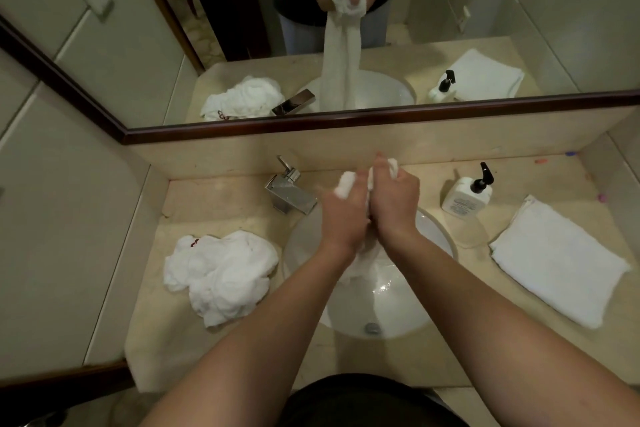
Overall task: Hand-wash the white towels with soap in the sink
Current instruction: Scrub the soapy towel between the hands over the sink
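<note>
We count three white cloth towels: one wet towel (346, 184) held above the round white sink (436, 229), one crumpled towel (221, 274), one folded towel (557, 260). We see one white soap bottle with black pump (465, 198) and one square chrome tap (289, 192).

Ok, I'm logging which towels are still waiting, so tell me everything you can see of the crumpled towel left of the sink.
The crumpled towel is white terry-looking cloth, bunched into a loose heap with deep folds. It lies on the beige stone counter, left of the sink and in front of the faucet. A small dark red mark shows near its far left edge. Neither hand touches it. Whether it is wet or dry cannot be told.
</note>
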Demonstrator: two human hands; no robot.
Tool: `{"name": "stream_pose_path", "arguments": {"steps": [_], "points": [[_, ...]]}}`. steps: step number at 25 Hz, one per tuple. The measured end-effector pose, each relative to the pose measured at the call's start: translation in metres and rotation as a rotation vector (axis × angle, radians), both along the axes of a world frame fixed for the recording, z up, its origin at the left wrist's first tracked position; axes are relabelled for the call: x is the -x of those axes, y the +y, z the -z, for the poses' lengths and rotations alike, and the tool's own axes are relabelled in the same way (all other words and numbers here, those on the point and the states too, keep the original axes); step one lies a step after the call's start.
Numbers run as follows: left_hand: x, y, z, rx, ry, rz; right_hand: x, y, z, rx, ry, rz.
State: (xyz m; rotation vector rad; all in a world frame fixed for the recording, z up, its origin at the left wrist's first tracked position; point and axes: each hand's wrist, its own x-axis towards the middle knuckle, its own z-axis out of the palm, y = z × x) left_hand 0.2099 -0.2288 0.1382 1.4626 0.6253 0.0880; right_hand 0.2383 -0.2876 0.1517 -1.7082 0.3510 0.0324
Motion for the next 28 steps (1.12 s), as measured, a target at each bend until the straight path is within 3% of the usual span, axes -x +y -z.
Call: {"name": "stream_pose_path", "arguments": {"steps": [5, 10, 14, 17, 19, 23, 26, 28], "points": [[-0.002, 0.010, -0.001, 0.080, 0.069, -0.311, 0.043, -0.007, -0.012, -0.126, 0.047, -0.274], [0.005, 0.012, -0.005, 0.074, -0.009, -0.337, 0.023, -0.040, -0.030, -0.429, 0.172, 0.062], [0.010, -0.018, -0.008, 0.043, -0.044, -0.215, 0.016, -0.048, -0.024, -0.238, 0.190, 0.077], [0.010, -0.034, -0.004, -0.076, -0.083, -0.200, 0.028, -0.040, -0.018, -0.171, 0.045, -0.042], [0.008, -0.037, -0.002, -0.009, -0.095, -0.211, 0.033, -0.038, -0.014, -0.111, -0.088, -0.123], [0.012, -0.045, -0.007, -0.065, -0.081, -0.033, 0.021, -0.042, -0.005, -0.015, -0.164, -0.088], [0.007, -0.037, -0.015, -0.053, 0.027, -0.189, 0.038, -0.036, -0.003, -0.024, -0.122, -0.160], [0.006, -0.032, -0.014, -0.092, -0.019, -0.201, 0.043, -0.040, -0.010, -0.054, -0.106, -0.181]]}}
